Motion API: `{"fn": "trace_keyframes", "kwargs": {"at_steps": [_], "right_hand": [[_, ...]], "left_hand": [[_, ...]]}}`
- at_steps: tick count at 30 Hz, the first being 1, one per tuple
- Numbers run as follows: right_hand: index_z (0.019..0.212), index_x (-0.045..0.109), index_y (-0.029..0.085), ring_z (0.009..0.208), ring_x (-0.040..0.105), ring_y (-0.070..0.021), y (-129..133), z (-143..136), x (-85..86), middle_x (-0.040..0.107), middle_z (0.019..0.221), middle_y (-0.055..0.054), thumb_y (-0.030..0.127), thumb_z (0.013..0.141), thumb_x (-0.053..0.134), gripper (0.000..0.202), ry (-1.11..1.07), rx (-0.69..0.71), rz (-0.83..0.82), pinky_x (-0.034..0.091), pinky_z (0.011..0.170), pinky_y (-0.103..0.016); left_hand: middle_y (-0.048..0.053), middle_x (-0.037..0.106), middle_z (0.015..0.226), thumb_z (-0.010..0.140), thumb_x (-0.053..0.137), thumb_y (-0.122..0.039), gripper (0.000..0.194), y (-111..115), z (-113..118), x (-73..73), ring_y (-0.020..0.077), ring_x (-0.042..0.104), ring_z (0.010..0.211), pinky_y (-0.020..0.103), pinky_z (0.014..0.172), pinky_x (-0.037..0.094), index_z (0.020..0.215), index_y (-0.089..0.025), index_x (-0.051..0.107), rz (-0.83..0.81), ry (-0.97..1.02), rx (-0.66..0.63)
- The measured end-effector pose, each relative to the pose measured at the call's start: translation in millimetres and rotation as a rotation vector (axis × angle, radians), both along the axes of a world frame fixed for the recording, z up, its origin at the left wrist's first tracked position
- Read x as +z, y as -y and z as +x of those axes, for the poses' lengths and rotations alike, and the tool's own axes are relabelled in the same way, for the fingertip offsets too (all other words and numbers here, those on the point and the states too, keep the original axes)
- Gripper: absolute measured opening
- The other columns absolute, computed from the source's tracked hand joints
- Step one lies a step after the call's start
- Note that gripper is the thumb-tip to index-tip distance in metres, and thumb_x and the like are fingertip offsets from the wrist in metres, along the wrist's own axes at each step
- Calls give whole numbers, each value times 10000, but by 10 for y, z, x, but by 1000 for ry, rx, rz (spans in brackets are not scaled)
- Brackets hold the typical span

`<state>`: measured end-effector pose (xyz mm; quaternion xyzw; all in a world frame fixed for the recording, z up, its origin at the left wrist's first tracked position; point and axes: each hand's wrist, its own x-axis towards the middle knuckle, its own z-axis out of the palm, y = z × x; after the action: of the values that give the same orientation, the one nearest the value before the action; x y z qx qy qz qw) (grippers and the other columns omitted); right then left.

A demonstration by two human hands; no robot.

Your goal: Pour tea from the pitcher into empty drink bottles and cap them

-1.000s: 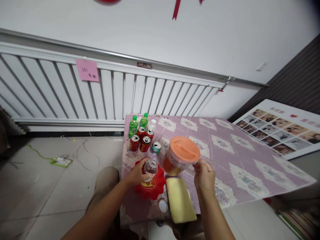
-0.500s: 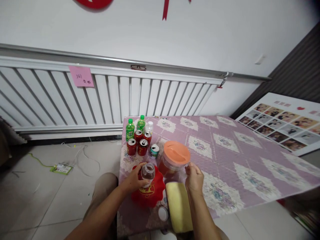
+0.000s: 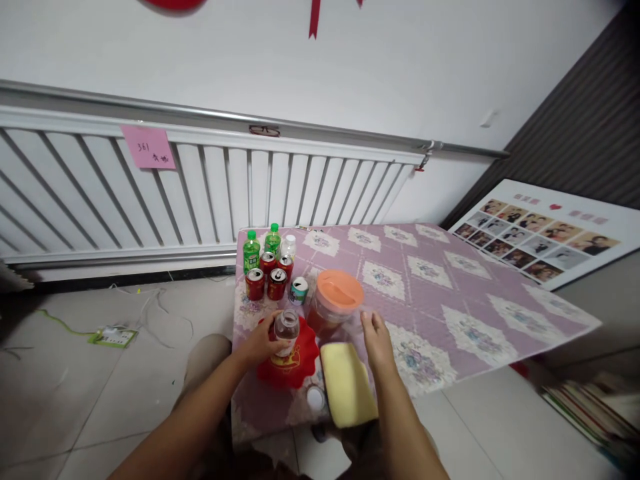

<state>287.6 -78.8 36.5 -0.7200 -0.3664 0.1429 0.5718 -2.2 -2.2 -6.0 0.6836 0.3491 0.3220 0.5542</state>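
My left hand (image 3: 263,345) is wrapped round a clear, uncapped bottle (image 3: 287,325), which stands upright over a red scalloped plate (image 3: 305,370) with gold print. To its right is a clear pitcher (image 3: 320,320) with an orange lid (image 3: 340,289) and some brownish contents. Beside the pitcher's right side my right hand (image 3: 379,343) is held with its fingers stretched out and nothing in them. A folded yellow cloth (image 3: 347,387) lies between my forearms. Near the plate's lower right sits a white cap (image 3: 315,398).
Several red cans (image 3: 277,285), a teal and white can (image 3: 299,291), two green-capped bottles (image 3: 251,253) and a white-capped bottle (image 3: 289,247) cluster behind the plate. The purple flowered tablecloth (image 3: 345,257) extends right. A white radiator (image 3: 210,193) runs along the wall.
My right hand's curled fingers have straightened out beside the pitcher. My left hand keeps its hold on the bottle. The whole view has shifted slightly.
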Motion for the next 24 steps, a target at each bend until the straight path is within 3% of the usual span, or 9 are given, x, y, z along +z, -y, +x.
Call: {"fn": "trace_keyframes", "kwargs": {"at_steps": [2,4,8,11,16,20,24], "right_hand": [[1224,601,145,1071,602,-280,187,-22,28,661,1181,-160,578,773,597,625,55,-43,-40,464,929,-436],[1304,545,134,1073,613,-276,421,-115,7,649,1206,-176,565,802,569,662,95,-36,-87,477,929,-439],[1112,660,177,780,679,-227,884,-506,-205,723,998,-121,512,827,536,457,152,157,-216,561,724,-371],[1021,686,220,750,685,-231,1097,-829,-421,726,1007,-117,390,795,583,301,224,274,-301,577,705,-366],[1252,623,221,1104,650,-265,1145,-1116,-589,636,1271,-133,234,748,629,505,375,384,-456,532,927,-360],[1326,591,215,1074,674,-254,1052,-1194,-580,548,1395,-151,218,763,643,566,472,428,-605,528,897,-330],[1311,619,230,1084,678,-290,972,-1236,-614,579,1379,-165,182,750,663,564,537,458,-705,529,871,-348]], "left_hand": [[130,566,1372,672,751,-179,751,-3,-12,0,291,543,1270,458,1129,389,1355,-177,440,0,9,-7],[135,565,1369,672,757,-191,750,-10,-24,-10,288,546,1264,458,1130,388,1351,-168,440,23,18,-17],[123,578,1358,679,760,-211,757,-37,-46,-71,283,565,1241,457,1108,409,1363,-181,438,50,1,-10],[116,593,1341,680,766,-231,775,-62,-55,-128,272,590,1206,445,1081,434,1375,-185,426,62,-4,-23],[103,595,1340,674,766,-218,761,-85,-51,-181,257,586,1206,433,1090,423,1362,-191,442,100,-1,-14],[106,588,1346,684,747,-196,760,-70,-42,-171,253,587,1202,431,1083,431,1372,-191,425,95,2,-1],[115,597,1331,691,743,-186,754,-41,-34,-123,255,601,1182,418,1056,459,1376,-183,427,76,9,13]]}}
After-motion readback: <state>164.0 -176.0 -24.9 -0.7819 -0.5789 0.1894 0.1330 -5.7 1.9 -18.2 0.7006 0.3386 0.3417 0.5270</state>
